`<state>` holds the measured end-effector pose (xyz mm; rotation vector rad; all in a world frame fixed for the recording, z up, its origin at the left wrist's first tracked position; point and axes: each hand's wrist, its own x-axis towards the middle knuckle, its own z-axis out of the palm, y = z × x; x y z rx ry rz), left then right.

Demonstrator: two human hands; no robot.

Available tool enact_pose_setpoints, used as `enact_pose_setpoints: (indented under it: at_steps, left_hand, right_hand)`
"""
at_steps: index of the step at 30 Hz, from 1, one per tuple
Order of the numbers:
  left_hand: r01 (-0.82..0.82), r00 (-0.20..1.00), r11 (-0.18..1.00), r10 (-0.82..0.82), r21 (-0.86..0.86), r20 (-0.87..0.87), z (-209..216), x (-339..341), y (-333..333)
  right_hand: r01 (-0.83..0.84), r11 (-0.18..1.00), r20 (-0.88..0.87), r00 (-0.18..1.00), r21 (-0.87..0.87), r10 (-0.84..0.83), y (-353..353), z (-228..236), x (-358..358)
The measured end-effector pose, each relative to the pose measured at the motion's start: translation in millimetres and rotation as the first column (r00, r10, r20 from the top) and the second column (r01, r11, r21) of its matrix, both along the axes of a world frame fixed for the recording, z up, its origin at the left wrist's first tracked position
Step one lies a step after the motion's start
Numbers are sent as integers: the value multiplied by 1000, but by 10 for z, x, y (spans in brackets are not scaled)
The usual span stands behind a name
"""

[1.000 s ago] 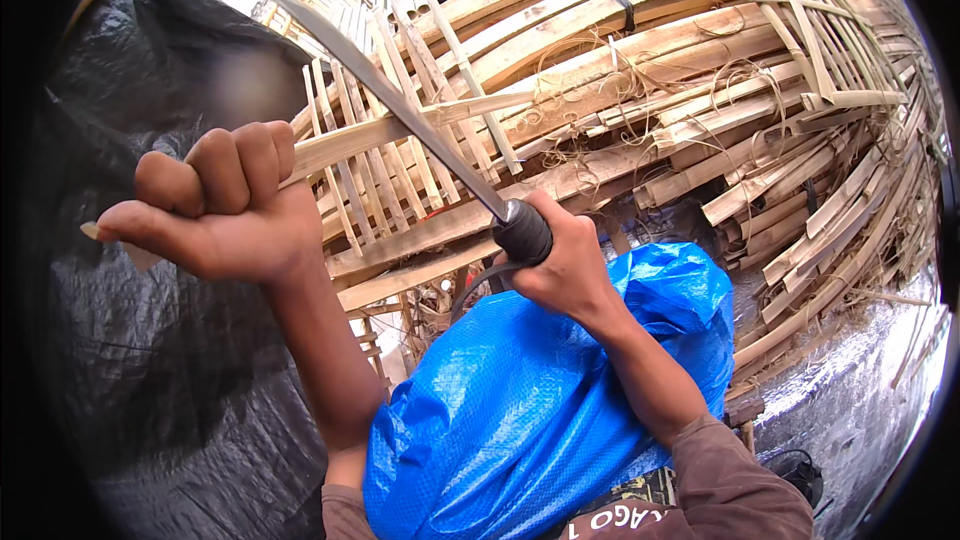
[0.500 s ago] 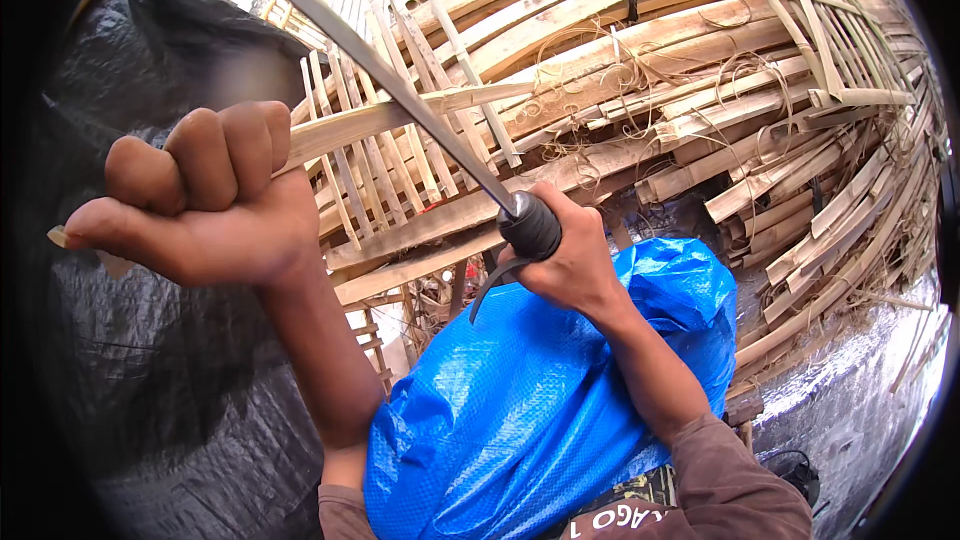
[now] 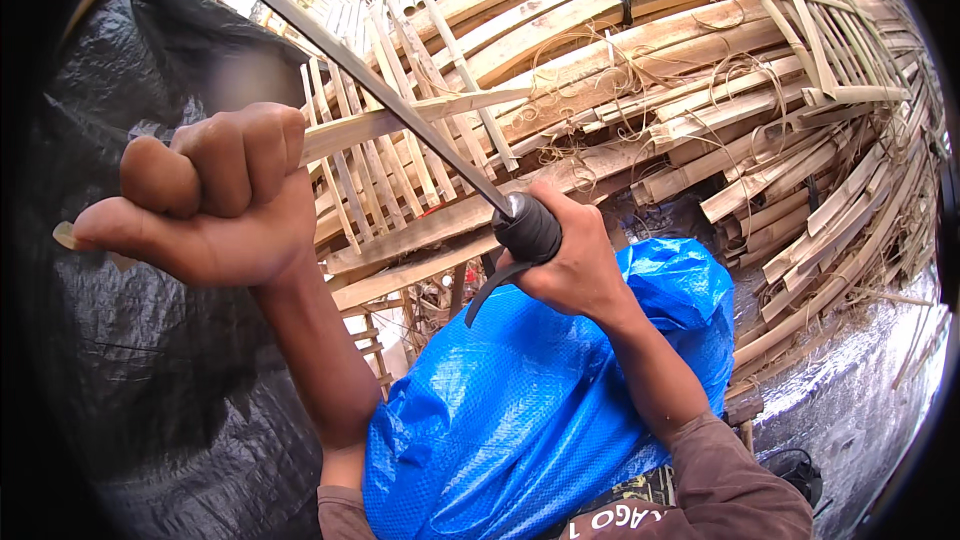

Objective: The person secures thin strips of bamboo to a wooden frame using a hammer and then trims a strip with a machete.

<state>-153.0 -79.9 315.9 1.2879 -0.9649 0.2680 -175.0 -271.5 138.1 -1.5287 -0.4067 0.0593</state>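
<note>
My left hand [image 3: 215, 190] is closed around a pale bamboo strip [image 3: 430, 113], held up at the left. The strip points right from the fist, and its other end shows a little past my thumb. In my right hand [image 3: 573, 258] is a long machete [image 3: 390, 100] with a black-wrapped handle, a loose black strap hanging from it. Its blade slants up to the left and crosses the bamboo strip; whether the edge touches it I cannot tell. A blue tarp [image 3: 520, 400] covers my lap beneath both arms.
Split bamboo lengths [image 3: 640, 50] lie stacked ahead and to the right, with curly shavings [image 3: 740, 70] on them. A bamboo lattice [image 3: 820, 20] rests at the far right. Black plastic sheeting [image 3: 150, 370] hangs along the left. Silvery sheeting [image 3: 850, 430] lies at the lower right.
My left fist has shifted slightly right and turned a little. The machete's tip has swung slightly left and down across the strip. Both grips are unchanged.
</note>
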Motion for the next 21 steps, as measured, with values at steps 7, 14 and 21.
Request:
enact_pose_setpoints:
  at_steps: [7, 14, 21]
  left_hand:
    - [8, 1000, 1000, -7, -15, 23, -4, 10, 21]
    - [91, 993, 989, -99, 120, 58, 28, 51, -105]
    - [-36, 997, 994, 29, 104, 68, 29, 24, -34]
  right_hand:
    - [120, 990, -126, 984, -73, -128, -20, -693, 361]
    - [3, 1000, -55, 998, -12, -4, -115, -125, 124]
    - [47, 998, -93, 994, -45, -51, -6, -477, 271]
